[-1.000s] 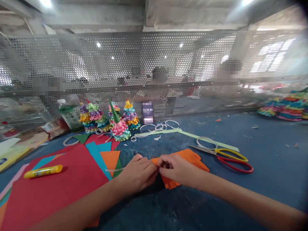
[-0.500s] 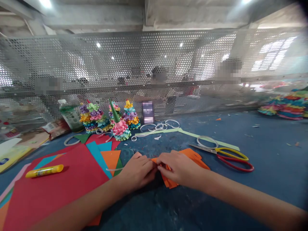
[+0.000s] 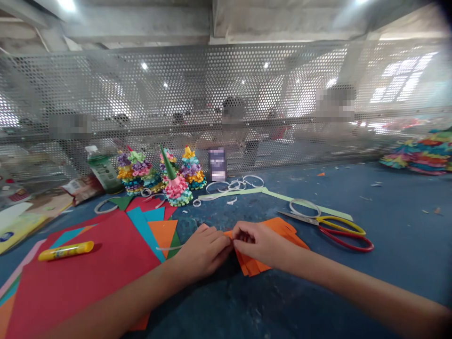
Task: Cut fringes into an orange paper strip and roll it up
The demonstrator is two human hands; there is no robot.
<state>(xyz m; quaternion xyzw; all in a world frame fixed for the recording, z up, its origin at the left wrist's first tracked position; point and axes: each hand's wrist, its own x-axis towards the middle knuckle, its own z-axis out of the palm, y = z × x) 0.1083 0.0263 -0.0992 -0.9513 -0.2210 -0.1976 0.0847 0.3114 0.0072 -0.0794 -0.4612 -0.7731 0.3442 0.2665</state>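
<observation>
My left hand (image 3: pixel 203 252) and my right hand (image 3: pixel 259 244) meet over a piece of orange paper (image 3: pixel 282 230) cut into strips, lying on the blue table (image 3: pixel 318 292). Both hands have their fingers curled and pinch the paper's near left edge. The part of the paper under my fingers is hidden. Scissors (image 3: pixel 339 228) with yellow and red handles lie just right of my right hand.
Red, blue and orange paper sheets (image 3: pixel 88 268) with a yellow glue stick (image 3: pixel 65 250) lie at left. Several coloured paper trees (image 3: pixel 169 179) and white paper curls (image 3: pixel 229 186) stand behind, before a perforated metal screen (image 3: pixel 226 103). Other people sit beyond it.
My right hand has shifted slightly, rolling the orange paper's edge between the fingers. The left hand has barely moved.
</observation>
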